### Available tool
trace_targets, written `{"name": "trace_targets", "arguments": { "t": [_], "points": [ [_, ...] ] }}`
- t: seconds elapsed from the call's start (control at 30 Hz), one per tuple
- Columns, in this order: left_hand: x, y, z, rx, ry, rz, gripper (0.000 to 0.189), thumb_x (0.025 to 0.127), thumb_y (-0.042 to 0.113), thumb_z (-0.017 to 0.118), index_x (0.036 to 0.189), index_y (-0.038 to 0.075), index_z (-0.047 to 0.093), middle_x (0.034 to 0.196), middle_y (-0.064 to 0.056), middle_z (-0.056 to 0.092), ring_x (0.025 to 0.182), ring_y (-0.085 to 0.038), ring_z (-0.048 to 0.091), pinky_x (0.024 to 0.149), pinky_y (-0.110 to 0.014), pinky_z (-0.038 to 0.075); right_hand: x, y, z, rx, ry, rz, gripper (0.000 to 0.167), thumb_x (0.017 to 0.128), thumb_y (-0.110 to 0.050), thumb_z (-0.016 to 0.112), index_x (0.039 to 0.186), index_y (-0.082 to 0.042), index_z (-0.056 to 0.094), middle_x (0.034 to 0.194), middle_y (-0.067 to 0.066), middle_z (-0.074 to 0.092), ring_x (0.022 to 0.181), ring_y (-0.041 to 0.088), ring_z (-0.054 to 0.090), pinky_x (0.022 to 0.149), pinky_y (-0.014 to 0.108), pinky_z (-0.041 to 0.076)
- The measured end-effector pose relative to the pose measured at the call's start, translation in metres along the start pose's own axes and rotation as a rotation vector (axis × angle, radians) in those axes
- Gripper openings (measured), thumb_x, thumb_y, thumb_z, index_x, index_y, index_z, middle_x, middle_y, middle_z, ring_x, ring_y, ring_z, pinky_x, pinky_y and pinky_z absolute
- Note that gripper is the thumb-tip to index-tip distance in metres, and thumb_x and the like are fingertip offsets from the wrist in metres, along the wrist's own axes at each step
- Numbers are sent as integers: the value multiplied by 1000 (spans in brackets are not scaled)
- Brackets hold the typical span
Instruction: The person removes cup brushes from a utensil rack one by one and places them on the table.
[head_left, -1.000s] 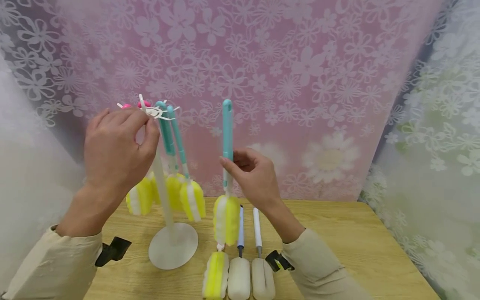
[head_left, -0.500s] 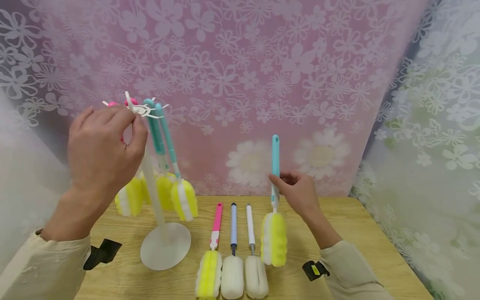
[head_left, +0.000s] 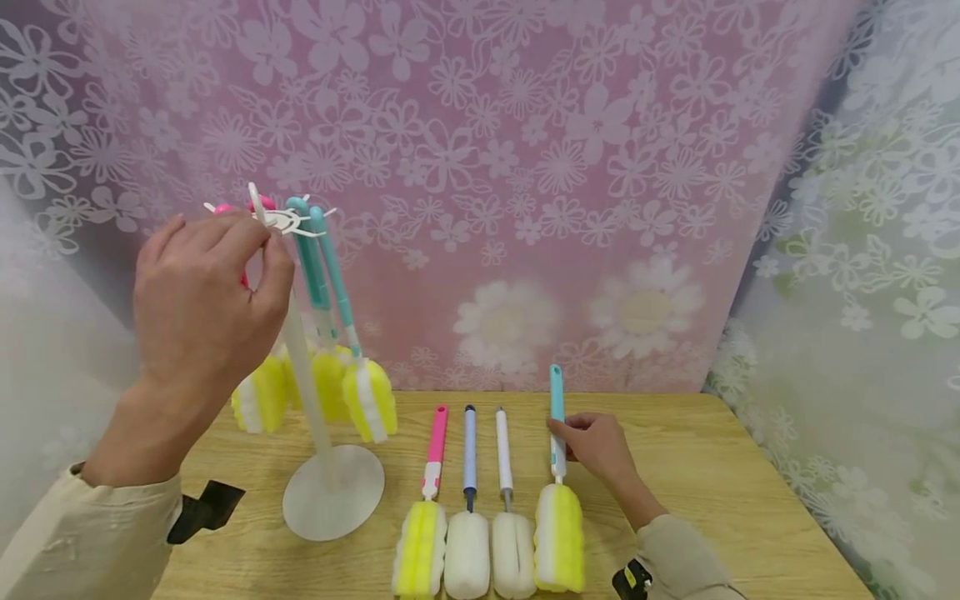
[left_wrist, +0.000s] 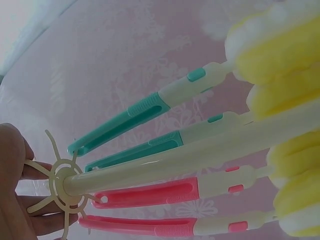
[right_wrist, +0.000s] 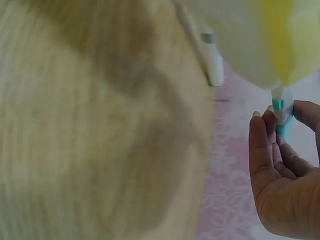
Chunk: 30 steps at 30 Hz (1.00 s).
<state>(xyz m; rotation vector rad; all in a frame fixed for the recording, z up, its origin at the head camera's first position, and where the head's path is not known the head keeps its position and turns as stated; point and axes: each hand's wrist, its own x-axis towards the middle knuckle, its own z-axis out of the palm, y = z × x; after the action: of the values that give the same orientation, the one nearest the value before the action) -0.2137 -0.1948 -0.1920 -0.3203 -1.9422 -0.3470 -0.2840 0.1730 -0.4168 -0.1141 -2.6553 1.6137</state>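
One teal-handled brush (head_left: 559,510) points lengthwise away, handle end (head_left: 556,379) farthest.

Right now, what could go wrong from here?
1. The right hand has the teal-handled brush right beside the white-handled brush; a sideways slip might nudge that one out of line.
2. That hold looks like a fingertip pinch on the handle, so the brush could twist or drop.
3. Four hanging brushes share one part of the white stand's hook ring, other hooks bare; a jerk from the left hand may swing them.
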Motion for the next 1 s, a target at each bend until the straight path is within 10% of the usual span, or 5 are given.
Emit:
{"name": "trace_targets", "arguments": {
  "t": [1.0],
  "points": [
    [-1, 1, 1, 10, 9, -7, 35, 94, 24, 42, 80, 0, 64, 97, -17, 69, 96, -38, 59, 106, -50, 30, 5, 32, 25, -194, -115, 19, 25, 85, -24, 71, 73, -2, 72, 57, 4, 60, 53, 19, 60, 55, 33, 53]
  ]
}}
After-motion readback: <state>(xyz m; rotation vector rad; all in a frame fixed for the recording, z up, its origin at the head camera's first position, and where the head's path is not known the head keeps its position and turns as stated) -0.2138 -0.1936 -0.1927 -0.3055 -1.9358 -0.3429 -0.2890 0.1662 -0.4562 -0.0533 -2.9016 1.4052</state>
